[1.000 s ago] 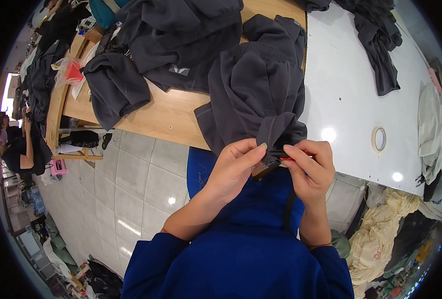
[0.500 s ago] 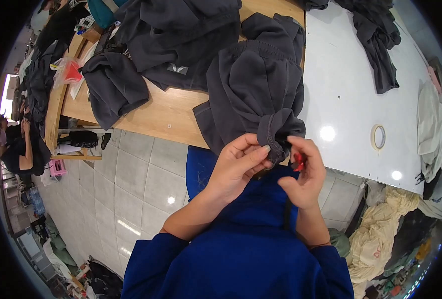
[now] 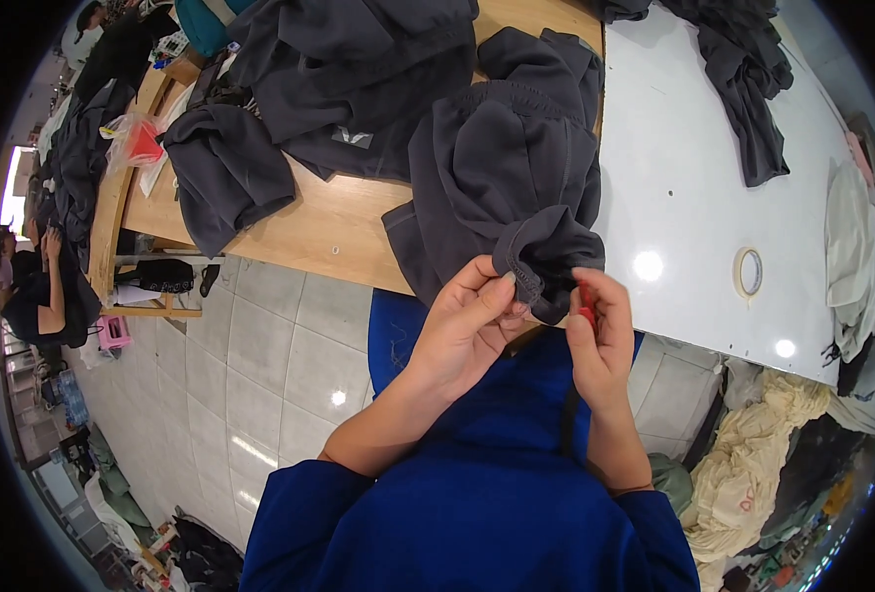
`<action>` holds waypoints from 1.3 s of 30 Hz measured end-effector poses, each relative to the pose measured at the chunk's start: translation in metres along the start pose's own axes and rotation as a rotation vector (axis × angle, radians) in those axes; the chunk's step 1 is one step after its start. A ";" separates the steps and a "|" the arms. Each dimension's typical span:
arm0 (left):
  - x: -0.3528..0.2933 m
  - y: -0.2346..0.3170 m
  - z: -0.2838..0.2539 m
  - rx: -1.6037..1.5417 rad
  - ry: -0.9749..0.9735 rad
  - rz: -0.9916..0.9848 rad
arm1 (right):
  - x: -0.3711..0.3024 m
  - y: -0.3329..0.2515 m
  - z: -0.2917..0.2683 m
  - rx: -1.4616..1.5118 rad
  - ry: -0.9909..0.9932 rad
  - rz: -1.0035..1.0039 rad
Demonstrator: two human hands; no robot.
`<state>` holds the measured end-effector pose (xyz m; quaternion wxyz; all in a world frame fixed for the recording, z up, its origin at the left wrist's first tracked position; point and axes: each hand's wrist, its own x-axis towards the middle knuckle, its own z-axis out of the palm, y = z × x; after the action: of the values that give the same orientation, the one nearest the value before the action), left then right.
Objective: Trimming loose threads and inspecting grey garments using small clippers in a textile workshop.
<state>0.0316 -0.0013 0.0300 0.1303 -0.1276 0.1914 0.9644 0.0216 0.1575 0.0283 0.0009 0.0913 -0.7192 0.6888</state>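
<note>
Your left hand (image 3: 469, 321) pinches the dark grey garment (image 3: 511, 187) hem in a tight grip at the desk (image 3: 329, 222) edge, while your right hand (image 3: 600, 335) clasps a small red tool (image 3: 586, 301).

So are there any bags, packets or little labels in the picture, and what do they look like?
Plastic bag: far left end of the wooden table, crumpled, clear with something red inside.
Label: small pale patch on the dark grey garment at the top, roughly rectangular.
Pink packet: low on the left, below the table's end, small and flat.
No screens or signs show.
</note>
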 end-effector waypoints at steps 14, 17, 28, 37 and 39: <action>0.000 -0.001 -0.002 0.022 -0.012 0.002 | 0.011 -0.012 -0.001 -0.240 -0.031 -0.179; -0.001 -0.002 -0.002 0.045 -0.008 0.015 | 0.011 -0.012 0.000 -0.270 -0.012 -0.192; -0.002 -0.002 -0.002 0.078 0.008 0.027 | 0.010 -0.009 -0.001 -0.257 0.017 -0.217; 0.001 -0.001 0.001 0.003 0.067 0.019 | 0.003 -0.008 0.000 -0.336 0.045 -0.216; 0.002 -0.004 0.005 0.021 0.094 0.037 | 0.000 -0.008 0.002 -0.250 0.109 -0.176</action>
<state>0.0302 0.0042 0.0324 0.1044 -0.1679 0.2099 0.9575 0.0231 0.1556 0.0358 0.1117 0.1157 -0.7874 0.5951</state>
